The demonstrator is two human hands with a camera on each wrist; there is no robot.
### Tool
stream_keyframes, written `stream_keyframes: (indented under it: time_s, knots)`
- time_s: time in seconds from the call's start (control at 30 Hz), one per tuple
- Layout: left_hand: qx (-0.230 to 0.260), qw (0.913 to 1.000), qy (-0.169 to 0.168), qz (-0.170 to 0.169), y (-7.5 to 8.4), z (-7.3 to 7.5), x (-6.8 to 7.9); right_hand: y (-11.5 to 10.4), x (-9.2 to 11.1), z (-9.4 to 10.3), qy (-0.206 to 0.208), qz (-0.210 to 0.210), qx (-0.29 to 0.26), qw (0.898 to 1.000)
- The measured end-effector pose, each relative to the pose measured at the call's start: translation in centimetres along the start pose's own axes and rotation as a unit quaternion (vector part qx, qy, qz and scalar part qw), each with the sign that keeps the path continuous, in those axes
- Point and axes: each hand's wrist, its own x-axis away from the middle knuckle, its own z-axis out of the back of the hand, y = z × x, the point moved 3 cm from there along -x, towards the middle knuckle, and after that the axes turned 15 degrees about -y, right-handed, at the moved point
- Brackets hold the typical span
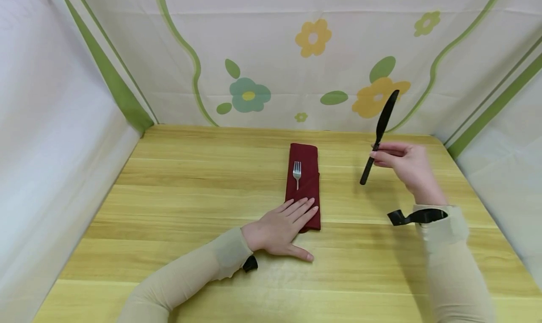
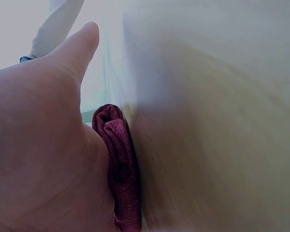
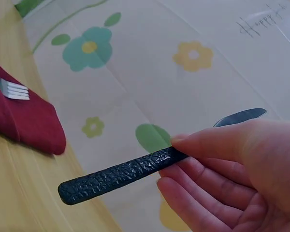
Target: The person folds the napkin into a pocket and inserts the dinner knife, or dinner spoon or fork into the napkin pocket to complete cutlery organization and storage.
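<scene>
A dark red cloth napkin (image 1: 304,158), folded into a long narrow pocket, lies on the wooden table. Out of its fold shows the tined end of a silver fork (image 1: 297,170); the lower handle is hidden in the cloth. My left hand (image 1: 285,226) rests flat across the napkin's near part, fingers straight and thumb out to the side on the table. In the left wrist view the rolled layers of the napkin (image 2: 118,159) appear beside the palm. To the right, my right hand (image 1: 404,165) pinches a black table knife (image 1: 384,118) by its textured handle, blade pointing up, above the table.
The wooden table (image 1: 190,172) meets a white flowered curtain (image 1: 271,55) at its back edge. White fabric (image 1: 55,125) also hangs along the left and right sides. A black wrist-camera strap (image 1: 423,216) sits on my right sleeve.
</scene>
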Motion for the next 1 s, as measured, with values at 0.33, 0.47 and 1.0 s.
stream_keyframes:
  time_s: [0.33, 0.47, 1.0]
  knots:
    - [0.007, 1.0, 0.001, -0.001, 0.1, 0.0, 0.1, -0.5, -1.1, -4.1, -0.042, 0.013, 0.003, 0.999]
    - [0.009, 1.0, 0.0, -0.001, 0.0, 0.0, 0.0, -0.7, -1.4, -5.6, -0.057, 0.018, 0.005, 0.998]
    - [0.281, 0.9498, 0.105, -0.09, -2.0, 1.0, -0.1, -2.5, -1.5, -7.5, -0.076, 0.035, 0.021, 0.996]
